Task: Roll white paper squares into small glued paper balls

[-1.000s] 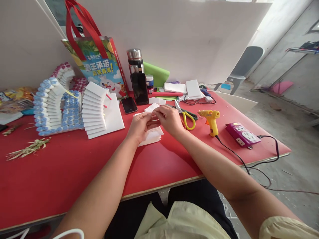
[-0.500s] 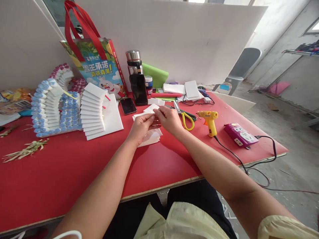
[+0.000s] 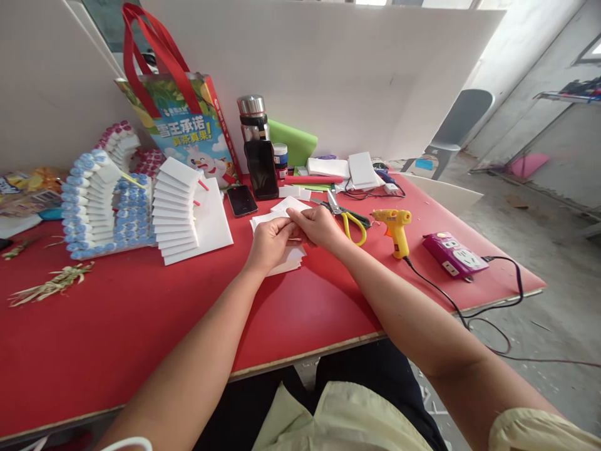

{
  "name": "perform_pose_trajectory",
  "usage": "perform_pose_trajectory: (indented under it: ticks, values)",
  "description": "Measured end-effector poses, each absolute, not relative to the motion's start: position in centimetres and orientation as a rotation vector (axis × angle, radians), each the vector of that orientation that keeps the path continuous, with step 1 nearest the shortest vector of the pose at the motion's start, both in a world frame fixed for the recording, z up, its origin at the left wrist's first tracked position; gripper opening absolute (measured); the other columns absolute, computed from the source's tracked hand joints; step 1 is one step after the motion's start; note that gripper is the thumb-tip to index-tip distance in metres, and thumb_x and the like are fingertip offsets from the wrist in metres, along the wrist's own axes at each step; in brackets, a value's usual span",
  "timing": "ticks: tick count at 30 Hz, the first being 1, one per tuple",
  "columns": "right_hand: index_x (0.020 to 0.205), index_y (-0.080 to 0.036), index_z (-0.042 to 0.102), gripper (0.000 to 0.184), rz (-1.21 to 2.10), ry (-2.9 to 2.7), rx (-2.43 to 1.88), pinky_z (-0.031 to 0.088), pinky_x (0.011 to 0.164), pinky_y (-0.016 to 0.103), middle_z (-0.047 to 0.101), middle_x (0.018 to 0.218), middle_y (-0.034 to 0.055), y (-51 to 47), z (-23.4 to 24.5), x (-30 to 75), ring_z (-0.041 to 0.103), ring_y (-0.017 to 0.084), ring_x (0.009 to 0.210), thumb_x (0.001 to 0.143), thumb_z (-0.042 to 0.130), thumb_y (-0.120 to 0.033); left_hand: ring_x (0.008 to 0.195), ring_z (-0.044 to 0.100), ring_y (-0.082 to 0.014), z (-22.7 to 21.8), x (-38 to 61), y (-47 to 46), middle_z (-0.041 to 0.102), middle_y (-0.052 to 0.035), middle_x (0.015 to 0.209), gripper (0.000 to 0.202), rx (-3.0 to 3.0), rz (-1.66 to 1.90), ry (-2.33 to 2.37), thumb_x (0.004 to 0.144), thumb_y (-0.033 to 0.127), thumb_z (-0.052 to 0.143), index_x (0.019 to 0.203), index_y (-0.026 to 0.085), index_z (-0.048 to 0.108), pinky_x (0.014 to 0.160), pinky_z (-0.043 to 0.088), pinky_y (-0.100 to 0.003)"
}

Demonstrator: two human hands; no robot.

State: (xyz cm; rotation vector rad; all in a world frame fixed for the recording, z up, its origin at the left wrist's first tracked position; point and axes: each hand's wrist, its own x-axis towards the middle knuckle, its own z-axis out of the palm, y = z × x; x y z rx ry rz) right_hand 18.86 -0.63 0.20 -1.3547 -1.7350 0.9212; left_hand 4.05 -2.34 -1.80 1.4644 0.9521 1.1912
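Inward from the near edge of the bench (image 3: 300, 313) | white papers (image 3: 290, 259) under left hand (image 3: 268, 243) and right hand (image 3: 320, 227) | fingers curled, tips meeting; anything held is hidden | advisable: light pinch, papers undisturbed

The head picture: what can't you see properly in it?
In the head view:
Anything held between the left hand and right hand: they hide it.
Middle of the white sheets: behind both hands.
Lower part of the bottle: behind the standing phone.
Plastic bag: cut off by the left edge.
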Motion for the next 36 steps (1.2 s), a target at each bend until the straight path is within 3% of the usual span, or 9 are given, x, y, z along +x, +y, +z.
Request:
perform_pose_trajectory:
  ticks: [2, 6, 10, 14, 17, 19, 23, 30, 36]
  values:
    - [0.053, -0.016, 0.057, 0.065, 0.892, -1.779, -1.351, 0.034, 0.047, 0.024, 0.055, 0.046, 0.0023, -0.7, 0.2, 18.8, 0.046, 0.009, 0.041, 0.09, 0.046, -0.07, 0.069, 0.071, -0.02, -1.9, 3.9, -2.2, 0.068, -0.0032, 0.071, 0.033, 1.466, 1.223, 1.009, 0.084, 0.047, 0.068, 0.076, 0.014, 0.071, 0.072, 0.062, -0.036]
    - [0.056, -0.016, 0.059, 0.069, 0.856, -1.738, -1.317, 0.038, 0.048, 0.025, 0.056, 0.046, 0.002, -0.5, 0.3, 19.1, 0.046, 0.009, 0.038, 0.093, 0.037, -0.07, 0.074, 0.074, -0.0226, -1.4, 3.5, -2.0, 0.074, -0.0079, 0.081, 0.027, 1.29, 1.27, 1.041, 0.081, 0.039, 0.073, 0.089, 0.013, 0.073, 0.072, 0.063, -0.036]
    - [0.066, -0.017, 0.063, 0.056, 0.709, -1.655, -1.276, 0.04, 0.052, 0.024, 0.059, 0.052, 0.0003, -0.1, 0.3, 19.8, 0.05, 0.01, 0.044, 0.096, 0.044, -0.059, 0.082, 0.076, -0.025, -0.7, 3.1, -2.0, 0.077, -0.0143, 0.093, 0.024, 1.08, 1.238, 0.97, 0.082, 0.032, 0.074, 0.094, 0.01, 0.072, 0.078, 0.062, -0.036]
    - [0.093, -0.018, 0.072, 0.031, 0.556, -1.701, -1.106, 0.049, 0.066, 0.025, 0.069, 0.082, 0.0036, 0.1, 0.0, 19.8, 0.061, 0.014, 0.071, 0.091, 0.06, -0.046, 0.087, 0.076, -0.0241, -0.5, 2.9, -1.9, 0.077, -0.0159, 0.097, 0.014, 0.884, 1.171, 0.887, 0.083, 0.018, 0.069, 0.093, 0.009, 0.073, 0.081, 0.061, -0.033]
    - [0.116, -0.023, 0.072, 0.031, 0.467, -1.903, -0.885, 0.053, 0.08, 0.029, 0.068, 0.11, 0.007, -0.1, -0.4, 19.5, 0.064, 0.019, 0.097, 0.088, 0.065, -0.036, 0.085, 0.075, -0.0215, -0.4, 2.9, -1.9, 0.077, -0.0129, 0.093, 0.011, 0.825, 1.179, 0.847, 0.082, 0.014, 0.067, 0.09, 0.009, 0.073, 0.08, 0.061, -0.033]
    - [0.12, -0.025, 0.072, 0.032, 0.407, -2.02, -0.818, 0.053, 0.087, 0.032, 0.067, 0.116, 0.0079, -0.2, -0.7, 19.3, 0.062, 0.021, 0.107, 0.09, 0.062, -0.03, 0.081, 0.074, -0.0195, -0.3, 3.0, -2.0, 0.077, -0.0101, 0.088, 0.011, 0.816, 1.177, 0.831, 0.082, 0.014, 0.067, 0.09, 0.011, 0.074, 0.077, 0.061, -0.033]
    - [0.119, -0.023, 0.073, 0.031, 0.397, -2.077, -0.841, 0.053, 0.089, 0.031, 0.072, 0.111, 0.0068, -0.2, -1.1, 19.1, 0.067, 0.02, 0.1, 0.094, 0.055, -0.021, 0.078, 0.072, -0.0182, -0.1, 2.8, -2.1, 0.075, -0.0082, 0.083, 0.013, 0.742, 1.097, 0.813, 0.081, 0.012, 0.064, 0.091, 0.01, 0.073, 0.074, 0.061, -0.031]
    - [0.101, -0.021, 0.075, 0.023, 0.311, -1.973, -0.876, 0.052, 0.085, 0.028, 0.076, 0.105, 0.0057, -0.3, -0.8, 19.2, 0.07, 0.018, 0.095, 0.097, 0.053, -0.026, 0.085, 0.073, -0.019, 0.6, 2.7, -2.4, 0.076, -0.0114, 0.091, 0.02, 0.604, 1.017, 0.691, 0.084, 0.013, 0.059, 0.096, 0.007, 0.073, 0.083, 0.061, -0.031]
    - [0.079, -0.02, 0.065, 0.021, 0.252, -1.782, -1.172, 0.043, 0.065, 0.025, 0.071, 0.074, 0.0017, -0.4, -0.1, 19.5, 0.063, 0.015, 0.067, 0.093, 0.058, -0.034, 0.1, 0.073, -0.0263, 1.0, 2.4, -2.5, 0.073, -0.0153, 0.118, 0.028, 0.758, 1.043, 0.762, 0.084, 0.022, 0.066, 0.107, 0.009, 0.074, 0.078, 0.062, -0.028]
